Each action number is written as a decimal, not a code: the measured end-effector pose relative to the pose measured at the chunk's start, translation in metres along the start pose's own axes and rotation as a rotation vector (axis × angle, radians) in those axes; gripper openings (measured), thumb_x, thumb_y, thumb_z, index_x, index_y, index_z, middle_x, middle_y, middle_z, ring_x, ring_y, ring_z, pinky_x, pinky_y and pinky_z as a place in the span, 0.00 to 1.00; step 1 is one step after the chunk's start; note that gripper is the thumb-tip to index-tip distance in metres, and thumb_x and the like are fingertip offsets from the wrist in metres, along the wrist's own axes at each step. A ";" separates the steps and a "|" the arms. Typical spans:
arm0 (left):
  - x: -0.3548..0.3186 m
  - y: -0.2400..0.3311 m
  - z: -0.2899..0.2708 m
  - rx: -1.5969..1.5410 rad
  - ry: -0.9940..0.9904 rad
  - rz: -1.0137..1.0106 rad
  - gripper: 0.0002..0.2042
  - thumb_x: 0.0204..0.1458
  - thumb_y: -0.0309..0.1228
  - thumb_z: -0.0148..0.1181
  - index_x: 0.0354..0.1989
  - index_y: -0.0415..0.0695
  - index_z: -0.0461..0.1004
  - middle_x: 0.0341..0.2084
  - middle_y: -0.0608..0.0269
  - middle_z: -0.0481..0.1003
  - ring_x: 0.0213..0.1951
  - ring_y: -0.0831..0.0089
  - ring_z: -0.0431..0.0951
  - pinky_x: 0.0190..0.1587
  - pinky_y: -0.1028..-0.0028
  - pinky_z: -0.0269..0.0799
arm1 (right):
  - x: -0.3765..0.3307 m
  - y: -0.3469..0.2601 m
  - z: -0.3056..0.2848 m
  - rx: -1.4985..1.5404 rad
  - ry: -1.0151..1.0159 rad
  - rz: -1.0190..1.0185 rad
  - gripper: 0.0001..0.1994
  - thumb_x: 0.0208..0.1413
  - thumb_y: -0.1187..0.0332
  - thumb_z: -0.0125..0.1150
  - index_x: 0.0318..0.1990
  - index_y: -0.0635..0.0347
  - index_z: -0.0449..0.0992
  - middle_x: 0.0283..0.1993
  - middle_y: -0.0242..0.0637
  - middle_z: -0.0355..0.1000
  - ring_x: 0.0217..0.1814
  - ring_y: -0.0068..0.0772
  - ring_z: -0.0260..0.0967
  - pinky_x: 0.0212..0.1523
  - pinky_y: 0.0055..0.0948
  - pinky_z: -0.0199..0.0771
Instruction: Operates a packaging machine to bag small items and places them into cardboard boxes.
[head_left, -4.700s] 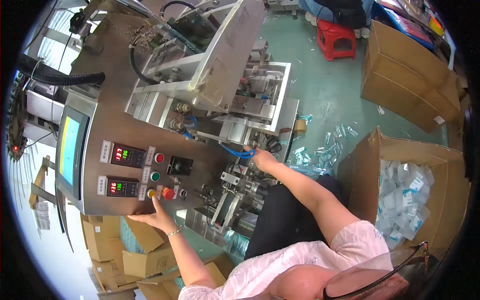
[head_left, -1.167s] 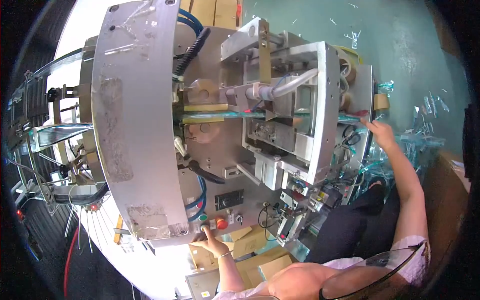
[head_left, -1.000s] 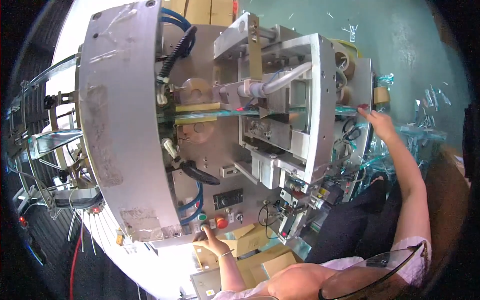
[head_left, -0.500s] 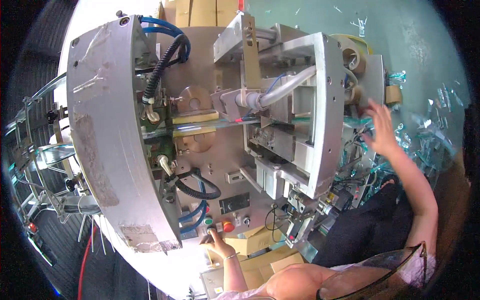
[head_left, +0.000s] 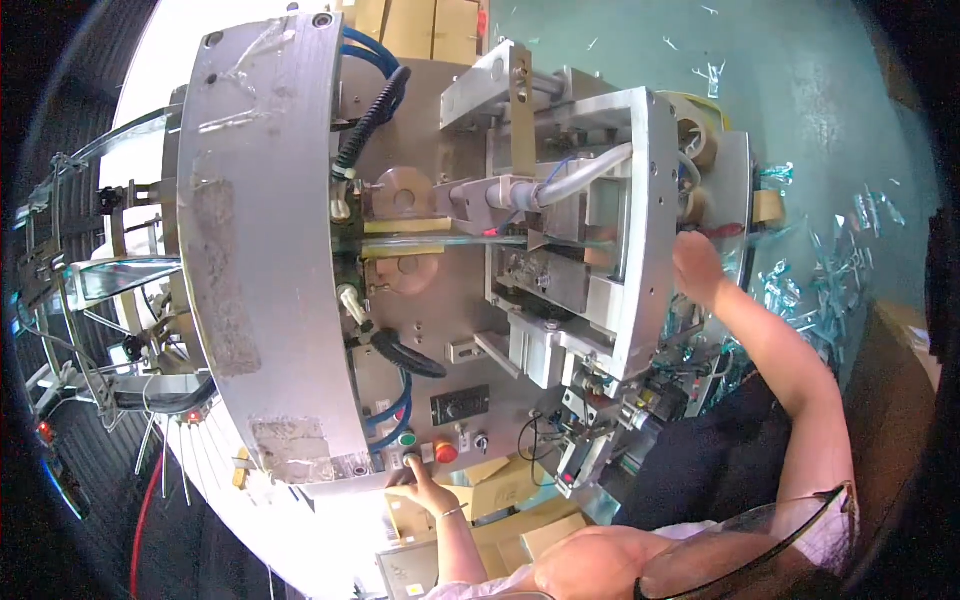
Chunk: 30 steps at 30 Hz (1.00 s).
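Observation:
My left hand [head_left: 432, 493] holds nothing; one finger is stretched to the control panel, its tip over a button just below a green push button [head_left: 406, 440]. A red knob [head_left: 446, 452] sits to its right. My right hand [head_left: 698, 268] reaches in at the right side of the machine's metal end frame [head_left: 655, 230]. Its fingers are blurred and partly hidden, so I cannot tell what they hold. Next to it shows a dark red elongated thing [head_left: 726, 230]. A clear film strip [head_left: 440, 240] runs through the middle of the machine.
A broad grey metal beam [head_left: 265, 250] crosses the machine's left part. Tape-like rolls [head_left: 698, 140] stand beyond the end frame. Teal film scraps [head_left: 835, 275] litter the floor at right. Cardboard boxes [head_left: 500, 490] lie near my left forearm.
My right hand has moved left and inward, from spread fingers beside the film to against the end frame. My left hand stays at the panel button. The view has shifted slightly.

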<state>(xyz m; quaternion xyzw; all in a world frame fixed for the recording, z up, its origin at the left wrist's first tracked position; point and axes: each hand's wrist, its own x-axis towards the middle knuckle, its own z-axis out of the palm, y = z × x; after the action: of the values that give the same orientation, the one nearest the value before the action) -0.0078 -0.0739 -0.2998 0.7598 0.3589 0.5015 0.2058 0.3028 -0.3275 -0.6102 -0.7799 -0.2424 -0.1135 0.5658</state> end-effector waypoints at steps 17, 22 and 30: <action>-0.003 -0.003 -0.005 -0.039 0.064 0.104 0.25 0.44 0.24 0.56 0.49 0.41 0.50 0.38 0.62 0.59 0.39 0.77 0.61 0.44 0.76 0.59 | -0.095 0.108 -0.011 -0.263 -0.170 0.284 0.07 0.47 0.69 0.45 0.26 0.63 0.67 0.26 0.49 0.66 0.32 0.50 0.63 0.34 0.43 0.61; 0.001 -0.012 -0.004 0.155 0.084 0.050 0.44 0.41 0.33 0.60 0.58 0.32 0.32 0.55 0.45 0.47 0.54 0.61 0.54 0.57 0.68 0.47 | -0.099 0.104 -0.036 -0.329 -0.294 0.361 0.09 0.50 0.67 0.44 0.27 0.63 0.67 0.26 0.50 0.65 0.32 0.50 0.64 0.34 0.43 0.62; -0.013 0.036 0.012 0.171 0.119 0.005 0.46 0.40 0.38 0.61 0.57 0.32 0.32 0.55 0.43 0.47 0.54 0.58 0.56 0.56 0.67 0.53 | -0.024 -0.004 -0.026 0.074 0.028 0.110 0.38 0.31 0.64 0.64 0.55 0.59 0.53 0.54 0.46 0.56 0.56 0.48 0.51 0.56 0.42 0.48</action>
<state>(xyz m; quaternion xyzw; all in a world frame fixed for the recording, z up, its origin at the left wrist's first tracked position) 0.0119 -0.1065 -0.2881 0.7444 0.4102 0.5137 0.1172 0.2833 -0.3565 -0.6093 -0.7689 -0.1956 -0.0841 0.6029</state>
